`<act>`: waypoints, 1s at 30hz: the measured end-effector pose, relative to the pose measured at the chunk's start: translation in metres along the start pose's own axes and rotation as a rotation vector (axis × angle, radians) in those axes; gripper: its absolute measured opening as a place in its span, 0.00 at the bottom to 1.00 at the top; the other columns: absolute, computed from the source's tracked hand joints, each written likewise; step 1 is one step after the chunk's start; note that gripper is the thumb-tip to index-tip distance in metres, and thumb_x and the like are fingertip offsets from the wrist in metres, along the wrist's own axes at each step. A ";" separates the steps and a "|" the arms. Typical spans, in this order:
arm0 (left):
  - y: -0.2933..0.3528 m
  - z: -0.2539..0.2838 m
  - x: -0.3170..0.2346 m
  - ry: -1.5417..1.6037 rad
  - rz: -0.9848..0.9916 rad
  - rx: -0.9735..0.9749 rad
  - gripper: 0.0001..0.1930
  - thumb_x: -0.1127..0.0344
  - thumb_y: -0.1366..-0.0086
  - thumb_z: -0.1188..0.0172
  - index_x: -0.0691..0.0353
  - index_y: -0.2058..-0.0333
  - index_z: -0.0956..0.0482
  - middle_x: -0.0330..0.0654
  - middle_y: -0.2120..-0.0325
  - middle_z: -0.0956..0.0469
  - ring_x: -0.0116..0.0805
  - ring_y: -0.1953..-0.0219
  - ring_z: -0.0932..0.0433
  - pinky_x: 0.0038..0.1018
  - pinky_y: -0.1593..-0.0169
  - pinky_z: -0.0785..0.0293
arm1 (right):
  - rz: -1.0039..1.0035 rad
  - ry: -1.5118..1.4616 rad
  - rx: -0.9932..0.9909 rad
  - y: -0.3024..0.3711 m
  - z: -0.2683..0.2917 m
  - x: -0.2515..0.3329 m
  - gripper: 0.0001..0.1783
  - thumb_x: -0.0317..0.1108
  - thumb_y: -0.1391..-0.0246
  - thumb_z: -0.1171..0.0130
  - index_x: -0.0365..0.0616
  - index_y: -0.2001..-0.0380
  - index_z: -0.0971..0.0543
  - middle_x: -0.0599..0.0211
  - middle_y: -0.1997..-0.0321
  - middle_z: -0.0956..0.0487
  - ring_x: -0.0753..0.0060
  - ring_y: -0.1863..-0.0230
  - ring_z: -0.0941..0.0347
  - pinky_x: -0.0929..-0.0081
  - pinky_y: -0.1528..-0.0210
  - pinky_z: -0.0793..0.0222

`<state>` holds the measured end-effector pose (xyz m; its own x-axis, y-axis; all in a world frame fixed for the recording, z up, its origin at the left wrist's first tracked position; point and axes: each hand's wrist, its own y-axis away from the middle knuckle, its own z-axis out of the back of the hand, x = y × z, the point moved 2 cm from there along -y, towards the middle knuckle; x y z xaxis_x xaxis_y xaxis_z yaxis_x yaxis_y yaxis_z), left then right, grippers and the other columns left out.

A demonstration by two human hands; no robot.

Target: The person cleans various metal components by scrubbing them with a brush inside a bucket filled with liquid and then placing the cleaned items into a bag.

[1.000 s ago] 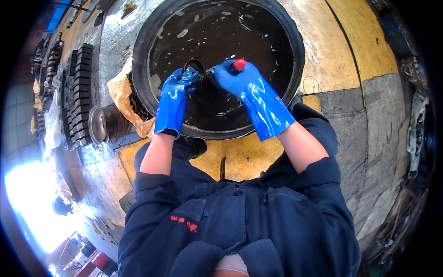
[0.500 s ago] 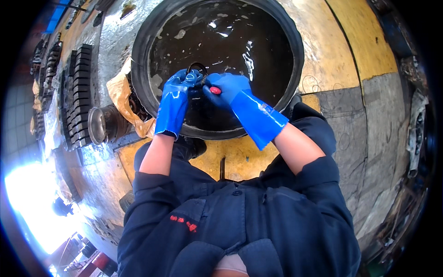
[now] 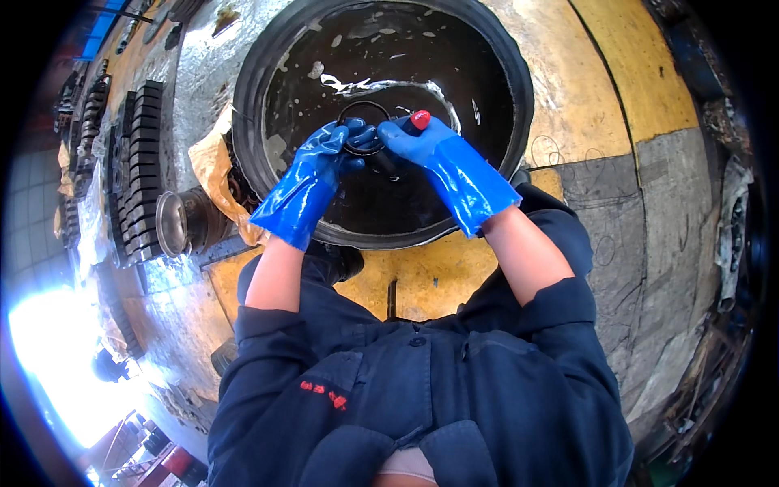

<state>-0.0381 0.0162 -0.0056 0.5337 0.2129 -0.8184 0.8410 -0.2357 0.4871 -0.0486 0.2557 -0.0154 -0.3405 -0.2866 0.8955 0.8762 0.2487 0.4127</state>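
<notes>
Both of my hands wear long blue rubber gloves and are held over a round black tub [image 3: 248, 105] of dark liquid. My left hand [image 3: 326, 150] is closed on a dark, thin-walled ring [image 3: 364, 103], its fingers gripping the near left part of the rim. Close beside it, my right hand [image 3: 426, 144] is wrapped round a tool with a red handle end [image 3: 419, 120] that sticks up between thumb and fingers. The tool's working end is hidden by the glove, so its kind does not show. The right fingertips reach the ring's right side.
Left of the tub lie a crumpled orange-brown sheet [image 3: 213, 162] and a metal cylinder [image 3: 172, 223] on its side. Beyond them stand rows of dark ribbed metal parts [image 3: 144, 170]. Yellow and grey floor plates [image 3: 600, 81] extend to the right. My knees flank the tub.
The ring has tilted and shows its round opening more fully. My right hand has turned and shifted right and up, swinging the red handle end upward. Ripples on the liquid have changed.
</notes>
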 end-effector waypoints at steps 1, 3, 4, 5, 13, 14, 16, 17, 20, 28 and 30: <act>0.003 -0.004 0.001 -0.090 -0.012 -0.051 0.21 0.55 0.20 0.36 0.59 0.37 0.18 0.44 0.41 0.13 0.39 0.41 0.12 0.32 0.48 0.17 | -0.049 0.054 0.020 0.000 0.001 0.002 0.26 0.60 0.36 0.33 0.48 0.57 0.09 0.55 0.60 0.09 0.55 0.57 0.12 0.61 0.48 0.19; 0.012 0.000 -0.001 -0.223 -0.090 -0.133 0.18 0.54 0.20 0.36 0.58 0.40 0.16 0.43 0.46 0.11 0.36 0.45 0.12 0.32 0.49 0.17 | -0.014 0.190 -0.067 0.008 -0.002 0.013 0.25 0.59 0.35 0.34 0.49 0.57 0.09 0.55 0.57 0.09 0.50 0.53 0.12 0.60 0.47 0.18; 0.016 0.001 -0.003 -0.271 -0.096 -0.161 0.18 0.54 0.20 0.35 0.59 0.41 0.16 0.44 0.46 0.11 0.36 0.46 0.12 0.32 0.49 0.17 | 0.003 0.258 -0.111 0.013 -0.004 0.019 0.24 0.59 0.35 0.35 0.50 0.57 0.09 0.55 0.55 0.08 0.48 0.52 0.12 0.59 0.46 0.18; 0.022 -0.003 -0.013 -0.321 -0.101 -0.186 0.18 0.53 0.20 0.35 0.59 0.42 0.16 0.44 0.47 0.10 0.36 0.46 0.12 0.32 0.49 0.17 | 0.013 0.458 -0.162 0.024 -0.003 0.038 0.21 0.58 0.35 0.36 0.55 0.57 0.08 0.57 0.52 0.09 0.45 0.47 0.13 0.56 0.44 0.17; 0.025 -0.028 -0.007 -0.108 0.092 -0.037 0.20 0.54 0.19 0.40 0.65 0.42 0.15 0.49 0.47 0.12 0.43 0.47 0.12 0.38 0.42 0.17 | 0.352 1.291 -0.082 0.021 -0.055 0.023 0.15 0.35 0.31 0.40 0.44 0.47 0.14 0.60 0.47 0.12 0.52 0.53 0.10 0.39 0.55 0.23; 0.027 -0.029 -0.007 -0.116 0.037 -0.003 0.21 0.54 0.19 0.40 0.65 0.42 0.15 0.48 0.47 0.11 0.43 0.47 0.12 0.38 0.40 0.17 | 0.407 1.315 -0.063 0.023 -0.059 0.023 0.15 0.33 0.30 0.42 0.42 0.46 0.14 0.59 0.46 0.12 0.53 0.53 0.10 0.39 0.55 0.24; 0.024 -0.022 -0.003 -0.016 0.030 0.026 0.18 0.59 0.20 0.40 0.64 0.43 0.14 0.46 0.49 0.11 0.41 0.49 0.11 0.38 0.40 0.17 | 0.359 1.195 -0.082 0.020 -0.062 0.025 0.15 0.34 0.30 0.43 0.41 0.48 0.15 0.57 0.47 0.12 0.54 0.54 0.10 0.39 0.56 0.25; 0.026 -0.021 -0.002 0.020 0.022 0.012 0.16 0.60 0.20 0.39 0.64 0.45 0.13 0.46 0.51 0.10 0.39 0.51 0.11 0.37 0.42 0.16 | 0.329 1.129 -0.098 0.015 -0.060 0.022 0.15 0.34 0.30 0.44 0.42 0.48 0.14 0.57 0.48 0.12 0.54 0.54 0.10 0.38 0.56 0.25; 0.021 -0.007 0.002 -0.016 -0.018 -0.077 0.16 0.60 0.20 0.39 0.64 0.44 0.14 0.45 0.50 0.10 0.37 0.49 0.11 0.36 0.42 0.16 | 0.424 0.951 -0.282 0.016 -0.041 0.006 0.12 0.42 0.31 0.41 0.53 0.53 0.12 0.60 0.58 0.10 0.48 0.54 0.11 0.41 0.57 0.21; 0.031 0.001 -0.008 -0.229 -0.165 -0.136 0.18 0.59 0.17 0.45 0.61 0.38 0.17 0.43 0.42 0.13 0.38 0.39 0.15 0.34 0.39 0.18 | 0.139 -0.037 -0.288 0.012 0.015 0.020 0.17 0.48 0.33 0.32 0.46 0.56 0.08 0.59 0.60 0.08 0.60 0.56 0.11 0.63 0.47 0.18; 0.034 0.008 -0.007 -0.198 -0.173 -0.118 0.18 0.60 0.17 0.45 0.62 0.38 0.17 0.43 0.42 0.13 0.36 0.40 0.15 0.34 0.39 0.17 | 0.265 -0.214 -0.124 0.030 0.004 0.048 0.15 0.43 0.32 0.32 0.42 0.55 0.08 0.62 0.61 0.08 0.70 0.57 0.12 0.69 0.48 0.18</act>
<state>-0.0142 -0.0005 0.0147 0.3636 0.0484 -0.9303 0.9287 -0.0977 0.3579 -0.0398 0.2529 0.0407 -0.1483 -0.0238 0.9887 0.9739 0.1702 0.1501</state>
